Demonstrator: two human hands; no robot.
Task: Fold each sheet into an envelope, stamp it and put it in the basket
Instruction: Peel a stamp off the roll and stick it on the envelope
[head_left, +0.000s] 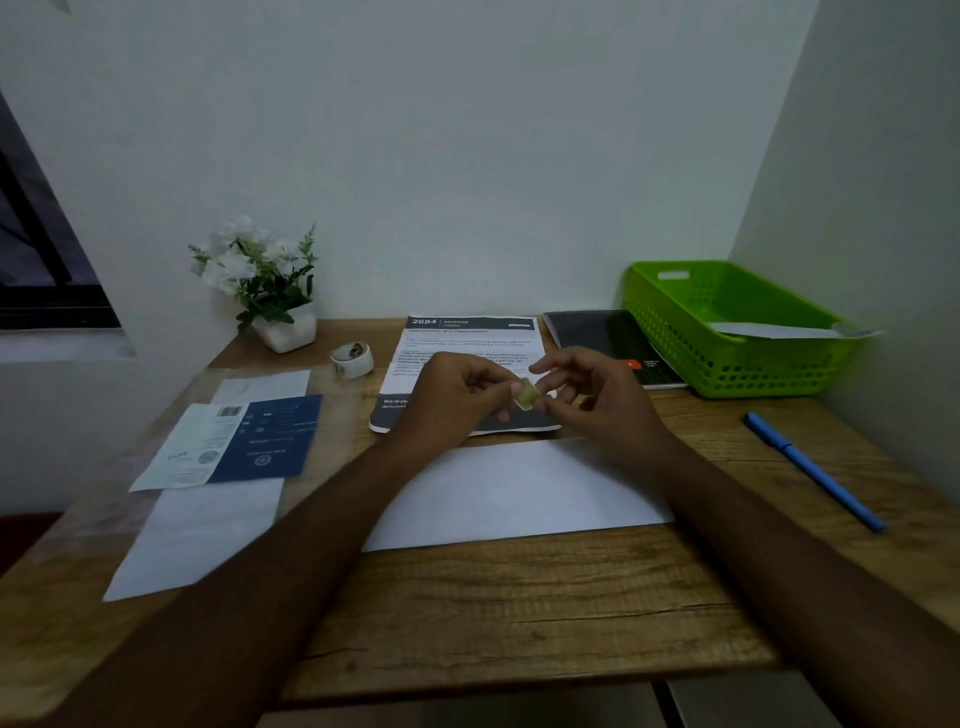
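My left hand (457, 397) and right hand (597, 400) pinch a small green stamp (528, 395) between their fingers. A white sheet (519, 493) lies beneath, on the desk (519, 623).

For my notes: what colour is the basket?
The basket is bright green, clearest in the head view.

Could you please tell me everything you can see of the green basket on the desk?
The green basket is bright plastic, rectangular, with perforated walls and a slot handle at its far end. It stands upright at the far right of the wooden desk, near the room's corner. A white sheet lies inside, one end poking over the right rim. A dark notebook lies close beside its left side.
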